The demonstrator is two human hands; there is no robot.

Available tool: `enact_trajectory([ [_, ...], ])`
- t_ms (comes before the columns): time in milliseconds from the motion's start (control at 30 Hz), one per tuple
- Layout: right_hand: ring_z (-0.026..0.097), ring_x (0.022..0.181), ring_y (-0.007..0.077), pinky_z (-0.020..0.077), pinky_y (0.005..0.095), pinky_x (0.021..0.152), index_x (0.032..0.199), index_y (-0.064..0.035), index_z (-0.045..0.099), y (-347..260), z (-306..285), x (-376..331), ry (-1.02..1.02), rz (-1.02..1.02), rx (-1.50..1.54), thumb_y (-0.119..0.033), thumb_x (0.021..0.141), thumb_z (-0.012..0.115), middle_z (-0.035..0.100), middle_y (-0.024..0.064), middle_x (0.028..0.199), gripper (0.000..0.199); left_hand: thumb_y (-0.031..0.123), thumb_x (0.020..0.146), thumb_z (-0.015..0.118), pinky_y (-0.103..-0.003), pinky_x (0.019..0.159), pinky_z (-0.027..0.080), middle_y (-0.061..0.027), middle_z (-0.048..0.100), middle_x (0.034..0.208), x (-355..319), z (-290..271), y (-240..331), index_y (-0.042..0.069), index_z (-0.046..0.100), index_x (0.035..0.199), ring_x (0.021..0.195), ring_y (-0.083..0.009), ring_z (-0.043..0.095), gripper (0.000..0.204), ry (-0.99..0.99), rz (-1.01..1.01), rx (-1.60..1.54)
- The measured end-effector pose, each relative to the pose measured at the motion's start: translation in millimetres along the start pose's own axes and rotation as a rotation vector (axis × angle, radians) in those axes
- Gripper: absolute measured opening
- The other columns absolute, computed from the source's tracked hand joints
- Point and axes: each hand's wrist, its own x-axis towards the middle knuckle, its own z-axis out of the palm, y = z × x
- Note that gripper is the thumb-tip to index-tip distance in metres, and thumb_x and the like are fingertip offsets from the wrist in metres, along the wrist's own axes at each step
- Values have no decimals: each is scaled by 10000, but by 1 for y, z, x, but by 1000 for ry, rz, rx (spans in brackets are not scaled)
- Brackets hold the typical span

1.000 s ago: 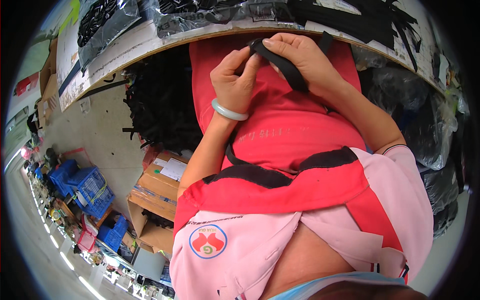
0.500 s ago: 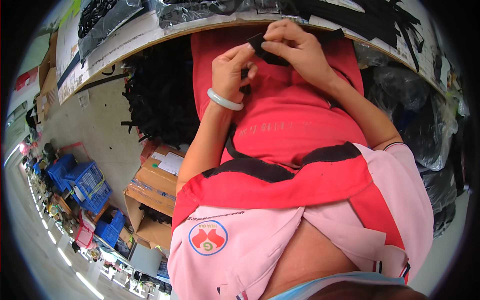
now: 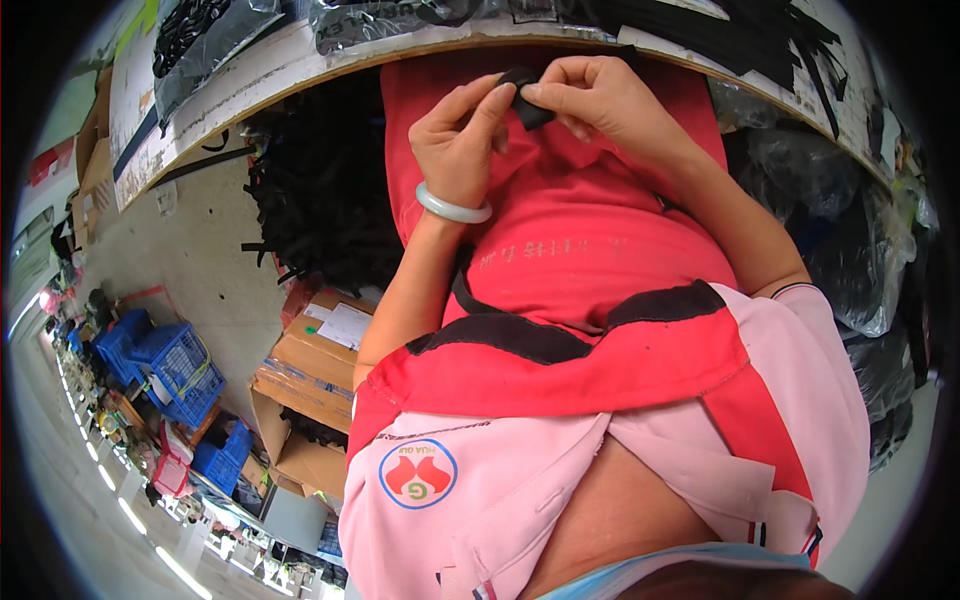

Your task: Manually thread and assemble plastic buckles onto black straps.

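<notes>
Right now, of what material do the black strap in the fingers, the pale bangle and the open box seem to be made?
Black strap: probably woven fabric, matte; it bends without strong shine.
Pale bangle: smooth, slightly glossy, perhaps stone, glass or plastic; the look leaves this open.
Open box: apparently cardboard, brown and dull, with stiff flaps.

The left hand (image 3: 455, 142) and right hand (image 3: 608, 102) nearly meet at the fingertips, each pinching with thumb and forefinger, other fingers curled. The left forearm (image 3: 412, 280) and right forearm (image 3: 732, 212) slant inward, the left steeper.
</notes>
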Motion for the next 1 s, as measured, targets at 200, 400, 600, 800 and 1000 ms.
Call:
enact_trajectory([
  [200,481,505,33,364,170,420,831,-63,607,16,3,12,-34,54,350,-287,899,637,546,-27,638,237,-25,869,609,-188,463,355,-7,575,728,-4,-12,7,-33,671,1018,534,-45,483,162,-87,-27,99],
  [400,450,483,43,363,190,447,859,-39,603,14,10,29,-76,-122,265,-202,917,594,542,-19,636,174,-25,861,608,-186,438,324,-21,580,751,-14,-39,39,-44,669,963,508,-48,474,120,-238,-136,160],
  [600,605,626,141,478,274,569,883,-25,644,-12,-58,29,303,-517,-346,-225,892,620,637,61,731,202,67,924,528,-161,385,294,-72,638,936,-38,-159,64,-32,563,1170,514,-44,445,267,132,-128,-254],
  [800,619,846,255,494,341,729,1035,-126,642,-19,-187,33,766,-698,-1437,-113,845,586,617,75,908,199,81,945,469,-209,532,463,-115,567,971,-63,-273,-35,-40,519,1010,835,-178,561,147,392,-306,-1408],
  [1000,582,857,288,469,380,757,891,-104,681,-24,-210,42,657,-831,-1347,-114,766,677,595,86,888,126,-128,896,398,-194,515,423,-193,511,1285,-34,-178,-44,-2,535,1244,1071,-219,567,395,160,-529,-1308],
])
